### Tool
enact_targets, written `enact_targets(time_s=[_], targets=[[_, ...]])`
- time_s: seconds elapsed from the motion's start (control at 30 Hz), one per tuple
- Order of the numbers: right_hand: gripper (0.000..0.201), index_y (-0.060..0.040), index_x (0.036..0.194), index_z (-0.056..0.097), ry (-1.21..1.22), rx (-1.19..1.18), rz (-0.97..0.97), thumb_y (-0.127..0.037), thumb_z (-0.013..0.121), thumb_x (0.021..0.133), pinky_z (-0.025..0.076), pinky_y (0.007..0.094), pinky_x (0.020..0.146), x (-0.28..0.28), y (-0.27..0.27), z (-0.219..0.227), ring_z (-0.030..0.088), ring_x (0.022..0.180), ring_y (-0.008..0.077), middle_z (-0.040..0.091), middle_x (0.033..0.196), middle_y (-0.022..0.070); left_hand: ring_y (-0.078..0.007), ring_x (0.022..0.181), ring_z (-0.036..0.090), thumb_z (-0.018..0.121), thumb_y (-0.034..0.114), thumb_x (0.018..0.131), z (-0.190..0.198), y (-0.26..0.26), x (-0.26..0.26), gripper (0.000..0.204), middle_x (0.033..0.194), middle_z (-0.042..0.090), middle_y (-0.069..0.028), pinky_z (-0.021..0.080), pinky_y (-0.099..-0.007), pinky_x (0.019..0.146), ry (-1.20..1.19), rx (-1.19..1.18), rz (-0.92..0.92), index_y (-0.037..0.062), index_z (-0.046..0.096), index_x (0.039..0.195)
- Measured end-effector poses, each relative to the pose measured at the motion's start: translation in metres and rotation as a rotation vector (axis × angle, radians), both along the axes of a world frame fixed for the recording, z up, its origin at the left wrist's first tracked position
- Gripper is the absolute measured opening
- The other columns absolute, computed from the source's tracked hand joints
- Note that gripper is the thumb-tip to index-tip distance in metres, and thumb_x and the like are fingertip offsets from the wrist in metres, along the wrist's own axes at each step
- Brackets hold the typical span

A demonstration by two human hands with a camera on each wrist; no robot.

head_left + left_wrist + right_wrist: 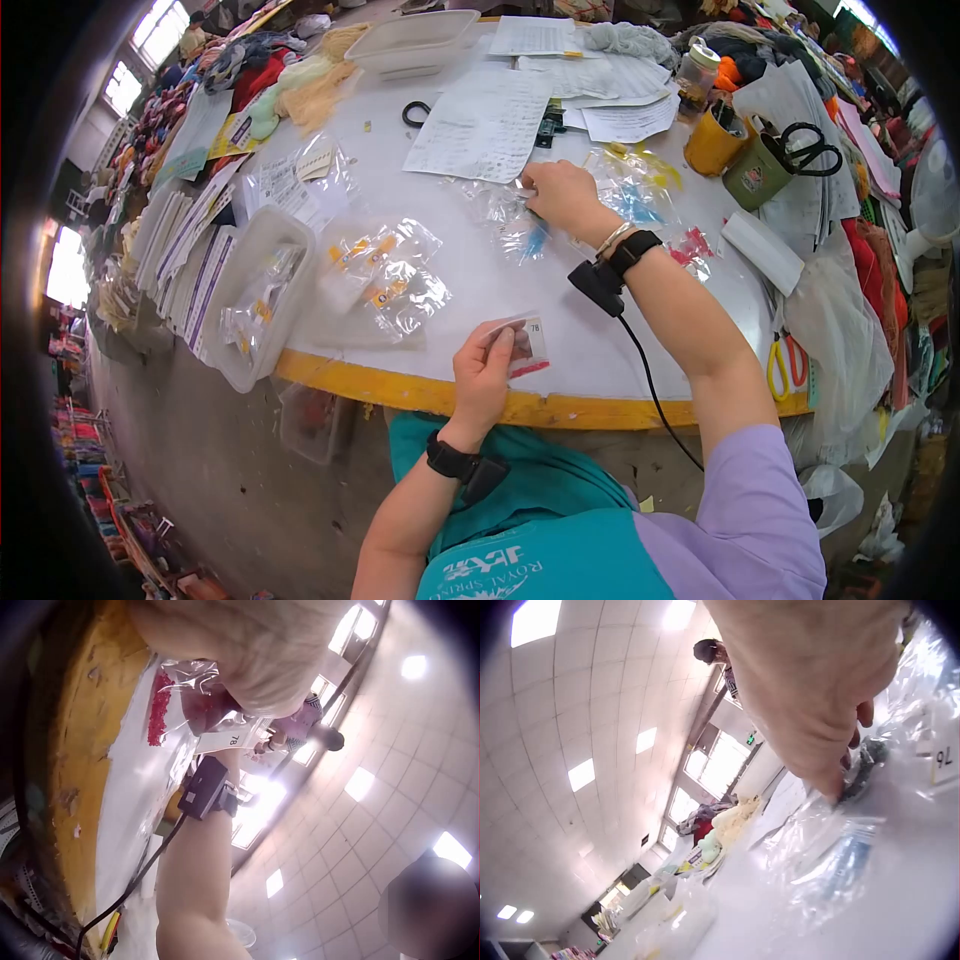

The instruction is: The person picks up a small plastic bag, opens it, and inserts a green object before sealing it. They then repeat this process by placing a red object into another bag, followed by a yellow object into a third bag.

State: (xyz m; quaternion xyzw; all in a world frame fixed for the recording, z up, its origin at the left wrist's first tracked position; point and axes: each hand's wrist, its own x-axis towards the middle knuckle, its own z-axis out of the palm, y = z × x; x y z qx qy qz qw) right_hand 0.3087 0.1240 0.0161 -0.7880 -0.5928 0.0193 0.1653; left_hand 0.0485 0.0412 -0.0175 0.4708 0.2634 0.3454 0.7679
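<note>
Near the table's front edge, my left hand (483,375) holds a small clear plastic bag (532,352) between thumb and fingers. The bag carries a white label marked 78, and red beads (159,709) gather along one end. Farther in, my right hand (568,200) reaches down among clear bags. Its curled fingers pinch a small clear bag with dark contents (866,769), partly hidden by the hand. Beside it lies a clear bag with blue contents (847,855). Bags with blue (635,203) and red contents (692,246) lie right of the hand.
Bags with orange contents (385,270) lie at left, beside a plastic bin (228,345) holding more bags. Written sheets (480,125) and black-handled scissors (415,114) lie farther back. A green cup (757,175) stands at right. A black cable (645,365) runs from the right wrist camera.
</note>
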Motion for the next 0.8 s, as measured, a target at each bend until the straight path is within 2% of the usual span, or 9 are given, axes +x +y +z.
enact_targets(time_s=[0.17,0.27,0.37,0.47,0.57,0.6,0.7,0.77,0.8], targets=[[0.012,-0.0041,0.082,0.067,0.297,0.097,0.005,-0.015,0.066,0.077,0.053,0.0386,0.072,0.005,-0.023,0.016,0.067,0.079,0.0271,0.069,0.082,0.0115,-0.017,0.092,0.063,0.05,0.015,0.101,-0.003,0.004,0.004,0.024,0.103,0.064,-0.0087,0.054,-0.0341,0.085,-0.054,-0.113,0.069,-0.0019,0.06,0.115],[0.01,-0.0017,0.085,0.066,0.647,0.19,0.015,-0.01,0.069,0.079,0.053,0.0304,0.069,0.0,-0.052,0.029,0.066,0.075,0.0177,0.068,0.08,0.0086,-0.0209,0.096,0.064,0.046,0.017,0.103,-0.002,0.011,0.005,0.025,0.105,0.064,-0.0104,0.054,-0.0386,0.089,-0.077,-0.286,0.087,-0.002,0.057,0.115],[0.011,0.0002,0.089,0.064,1.172,0.34,0.003,-0.005,0.07,0.081,0.051,0.0238,0.068,-0.021,-0.082,0.035,0.062,0.074,0.0101,0.066,0.08,0.0051,-0.0243,0.097,0.064,0.043,0.018,0.103,0.006,0.02,0.004,0.026,0.106,0.064,-0.0119,0.054,-0.0434,0.091,-0.12,-0.468,0.057,-0.0022,0.056,0.113],[0.01,0.0008,0.092,0.063,1.355,0.502,-0.029,-0.003,0.068,0.084,0.051,0.0232,0.068,-0.055,-0.109,0.038,0.062,0.075,0.0094,0.066,0.083,0.0044,-0.0263,0.101,0.063,0.039,0.024,0.105,0.017,0.023,0.001,0.032,0.111,0.062,-0.014,0.052,-0.0475,0.094,-0.145,-0.537,0.002,-0.0028,0.053,0.116],[0.012,0.0007,0.092,0.063,1.469,0.595,-0.111,-0.004,0.069,0.084,0.051,0.0232,0.067,-0.095,-0.129,0.024,0.061,0.075,0.0087,0.065,0.083,0.0038,-0.0277,0.104,0.061,0.035,0.033,0.106,0.017,0.025,0.002,0.041,0.116,0.058,-0.0162,0.051,-0.0493,0.097,-0.195,-0.602,-0.001,-0.0027,0.049,0.12],[0.012,0.001,0.092,0.063,1.416,0.564,-0.122,-0.005,0.069,0.084,0.051,0.0232,0.068,-0.104,-0.134,0.009,0.061,0.075,0.0082,0.065,0.083,0.0039,-0.0249,0.101,0.062,0.036,0.038,0.105,0.016,0.025,0.003,0.045,0.113,0.061,-0.0153,0.054,-0.043,0.091,-0.212,-0.611,0.0,-0.0011,0.052,0.12],[0.012,0.0013,0.093,0.064,1.297,0.474,-0.114,-0.008,0.068,0.087,0.051,0.0242,0.067,-0.123,-0.148,-0.012,0.06,0.075,0.0077,0.065,0.083,0.0037,-0.0241,0.1,0.063,0.04,0.031,0.105,0.031,0.017,0.005,0.039,0.113,0.061,-0.015,0.055,-0.0411,0.09,-0.266,-0.514,-0.036,-0.0024,0.05,0.122],[0.012,0.001,0.093,0.065,1.207,0.41,-0.057,-0.01,0.067,0.088,0.051,0.0251,0.066,-0.126,-0.153,-0.012,0.06,0.075,0.0081,0.066,0.083,0.0037,-0.023,0.096,0.065,0.044,0.025,0.104,0.017,0.016,0.005,0.033,0.111,0.062,-0.0141,0.057,-0.0398,0.086,-0.155,-0.429,0.001,-0.0029,0.051,0.121],[0.012,-0.0017,0.096,0.066,1.151,0.368,-0.039,-0.01,0.067,0.087,0.052,0.0268,0.065,-0.122,-0.155,-0.004,0.063,0.071,0.0128,0.067,0.084,0.0058,-0.0224,0.094,0.065,0.046,0.021,0.103,0.012,0.016,0.005,0.03,0.11,0.062,-0.0137,0.058,-0.0391,0.085,-0.1,-0.385,0.02,-0.0031,0.051,0.12]])
